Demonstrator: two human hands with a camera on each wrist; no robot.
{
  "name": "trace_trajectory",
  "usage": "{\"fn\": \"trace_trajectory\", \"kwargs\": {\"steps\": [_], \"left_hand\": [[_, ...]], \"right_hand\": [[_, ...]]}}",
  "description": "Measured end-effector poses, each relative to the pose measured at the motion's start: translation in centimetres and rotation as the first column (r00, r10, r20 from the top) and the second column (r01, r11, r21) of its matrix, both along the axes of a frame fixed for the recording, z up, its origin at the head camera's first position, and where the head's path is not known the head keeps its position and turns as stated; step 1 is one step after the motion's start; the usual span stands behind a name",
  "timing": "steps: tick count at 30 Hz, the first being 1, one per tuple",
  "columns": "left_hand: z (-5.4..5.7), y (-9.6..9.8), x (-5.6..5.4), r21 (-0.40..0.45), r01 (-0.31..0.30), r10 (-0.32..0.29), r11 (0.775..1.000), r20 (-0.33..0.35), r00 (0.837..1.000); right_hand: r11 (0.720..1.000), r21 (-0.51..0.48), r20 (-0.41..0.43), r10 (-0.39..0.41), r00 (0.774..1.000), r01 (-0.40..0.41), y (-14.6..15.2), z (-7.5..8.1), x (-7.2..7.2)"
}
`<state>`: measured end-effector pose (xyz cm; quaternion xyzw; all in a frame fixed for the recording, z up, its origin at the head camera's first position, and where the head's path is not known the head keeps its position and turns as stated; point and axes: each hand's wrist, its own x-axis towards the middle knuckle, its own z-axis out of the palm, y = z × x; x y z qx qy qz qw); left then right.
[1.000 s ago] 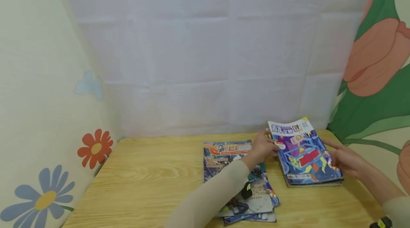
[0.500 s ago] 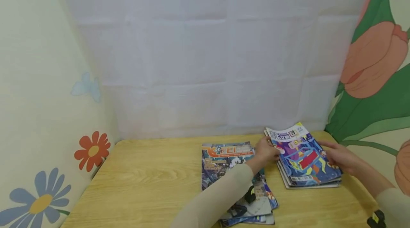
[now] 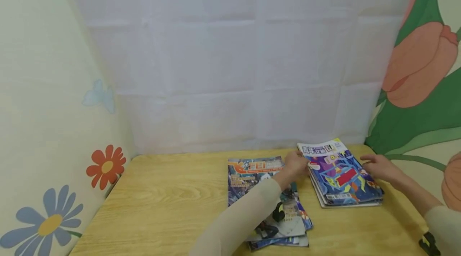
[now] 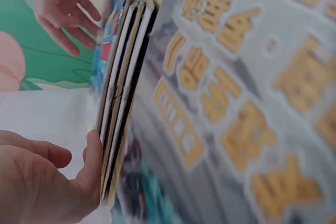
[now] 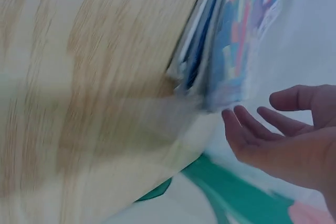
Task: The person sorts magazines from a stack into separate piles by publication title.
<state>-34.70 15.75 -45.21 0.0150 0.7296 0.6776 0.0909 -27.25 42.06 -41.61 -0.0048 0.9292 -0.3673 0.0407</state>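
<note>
On the right side of the table lies a stack of several magazines (image 3: 345,174), the top one purple and blue with a white title band. At the stack's left edge is my left hand (image 3: 297,164); in the left wrist view its fingers (image 4: 93,156) lie against the magazines' edges. Beside the right edge my right hand (image 3: 383,168) hovers with fingers loosely bent, holding nothing. The right wrist view shows its fingertips close to the lower corner of the stack (image 5: 231,45). A second magazine pile (image 3: 243,188), dark cover with orange title on top, lies partly under my left forearm.
Both stacks lie on a wooden table (image 3: 173,192). A white cloth (image 3: 216,68) hangs behind its back edge. Painted walls with flowers (image 3: 107,167) and a tulip (image 3: 414,68) stand at the sides. The left pile's lower magazines stick out unevenly.
The right hand has come away slightly from the right stack's edge. The stack's top magazine has settled flatter and squarer over those below. The left pile has stayed in place.
</note>
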Motion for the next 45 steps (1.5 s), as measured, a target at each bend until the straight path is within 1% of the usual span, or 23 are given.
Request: {"fn": "trace_trajectory", "kwargs": {"steps": [2,5,6,9,12,17,20,23,25,28,32,35,41,43,45], "left_hand": [[0.1,-0.8,-0.2,0.020,0.013,-0.013,1.000,0.001,1.000],[0.2,-2.1,-0.4,0.017,0.049,-0.049,0.999,0.006,0.999],[0.3,-2.5,-0.4,0.032,0.055,-0.056,0.998,0.012,0.998],[0.4,-3.8,-0.3,0.066,0.080,-0.081,0.995,0.021,0.996],[0.6,-5.1,0.1,0.107,0.114,-0.115,0.988,0.005,0.993],[1.1,-7.3,1.2,0.073,0.183,-0.180,0.980,-0.044,0.983],[1.3,-8.8,1.9,0.034,0.199,-0.197,0.979,-0.061,0.979],[1.5,-10.2,2.7,-0.016,0.199,-0.199,0.980,-0.078,0.977],[1.6,-11.1,3.1,-0.045,0.194,-0.198,0.980,-0.096,0.975],[1.9,-12.3,3.8,-0.074,0.176,-0.184,0.982,-0.117,0.976],[2.2,-13.5,4.5,-0.082,0.171,-0.181,0.982,-0.145,0.973],[2.3,-14.3,4.9,-0.092,0.184,-0.197,0.979,-0.169,0.966],[1.9,-16.6,5.9,-0.192,0.165,-0.204,0.967,-0.205,0.957],[1.7,-17.7,6.3,-0.208,0.161,-0.208,0.965,-0.228,0.951],[1.7,-18.7,6.8,-0.236,0.145,-0.207,0.961,-0.264,0.942]], "right_hand": [[1.000,0.013,-0.031,0.019,0.999,-0.019,-0.9,0.5,0.4],[0.999,0.015,-0.068,0.040,0.997,-0.039,-2.5,1.3,0.9],[0.999,0.014,-0.079,0.046,0.996,-0.045,-3.0,1.5,1.0],[0.996,0.003,-0.117,0.088,0.989,-0.088,-4.6,2.1,1.5],[0.990,-0.009,-0.157,0.136,0.978,-0.139,-5.8,2.2,2.0],[0.980,-0.037,-0.219,0.185,0.958,-0.197,-7.8,1.7,2.8],[0.975,-0.034,-0.239,0.205,0.949,-0.220,-9.0,1.2,3.0],[0.970,-0.030,-0.253,0.228,0.940,-0.243,-10.4,0.7,3.2],[0.967,-0.039,-0.253,0.233,0.939,-0.251,-11.3,0.5,3.2],[0.965,-0.017,-0.261,0.250,0.932,-0.263,-12.7,0.3,3.0],[0.958,-0.027,-0.227,0.273,0.935,-0.286,-13.9,0.4,2.7],[0.951,-0.056,-0.182,0.290,0.940,-0.304,-14.4,0.5,2.6],[0.930,-0.150,-0.132,0.318,0.939,-0.336,-15.9,0.1,2.4],[0.925,-0.176,-0.115,0.319,0.941,-0.336,-16.4,-0.1,2.3],[0.920,-0.191,-0.109,0.327,0.939,-0.343,-16.9,-0.3,2.1]]}}
